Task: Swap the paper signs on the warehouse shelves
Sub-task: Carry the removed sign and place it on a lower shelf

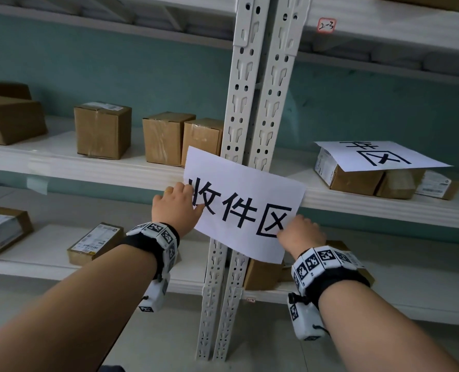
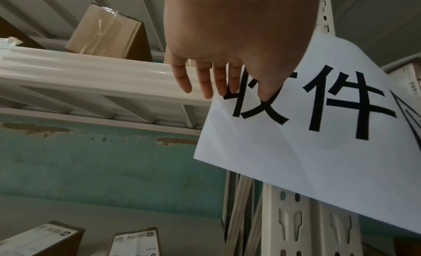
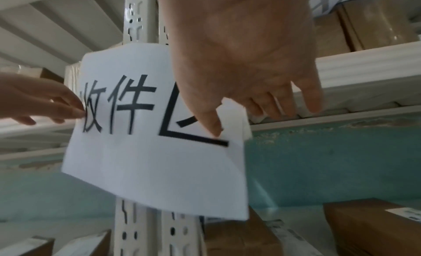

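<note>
Two hands, left hand (image 1: 178, 208) and right hand (image 1: 302, 233), pinch one sign (image 1: 245, 202) against the upright (image 1: 239, 124); the other sign (image 1: 378, 155) apparently awaits hanging.

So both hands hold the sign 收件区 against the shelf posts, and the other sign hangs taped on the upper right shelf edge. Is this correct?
Not quite. The left hand and right hand do hold the sign 收件区 against the shelf posts, but the other sign is not hanging taped: the head view shows it lying on top of boxes on the right shelf.
</note>
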### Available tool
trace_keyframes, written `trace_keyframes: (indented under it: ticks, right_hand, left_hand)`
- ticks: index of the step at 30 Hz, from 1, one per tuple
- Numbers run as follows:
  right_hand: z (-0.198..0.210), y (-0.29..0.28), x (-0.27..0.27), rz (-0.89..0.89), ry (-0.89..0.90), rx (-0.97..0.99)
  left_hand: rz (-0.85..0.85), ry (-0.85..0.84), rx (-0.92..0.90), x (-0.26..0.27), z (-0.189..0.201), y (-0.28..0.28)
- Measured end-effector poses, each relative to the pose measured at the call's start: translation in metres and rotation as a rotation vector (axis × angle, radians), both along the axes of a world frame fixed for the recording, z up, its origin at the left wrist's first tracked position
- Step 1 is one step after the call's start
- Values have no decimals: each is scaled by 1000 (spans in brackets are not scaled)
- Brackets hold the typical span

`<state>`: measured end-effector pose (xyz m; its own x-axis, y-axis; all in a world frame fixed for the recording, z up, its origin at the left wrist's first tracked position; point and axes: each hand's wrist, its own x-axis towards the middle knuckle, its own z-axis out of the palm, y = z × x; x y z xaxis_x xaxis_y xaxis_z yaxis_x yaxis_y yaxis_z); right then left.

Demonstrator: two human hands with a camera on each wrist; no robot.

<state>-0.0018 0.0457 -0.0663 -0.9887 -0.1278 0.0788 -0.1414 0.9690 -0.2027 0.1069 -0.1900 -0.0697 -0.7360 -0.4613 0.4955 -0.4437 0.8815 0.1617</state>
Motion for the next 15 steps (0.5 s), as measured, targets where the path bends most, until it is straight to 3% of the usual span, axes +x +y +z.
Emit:
trace_keyframes:
  ticks: [6,10,15]
  right_hand:
    - [24,-13,19,156,488,-254]
    - [38,-31,31,356,732,-359]
    - [53,-72,46,545,802,-363]
  left_hand:
    - [-19,8,8,3,2,0]
    - [-31,27,36,6,4,-4]
    - [12,47,251,10,5,-13]
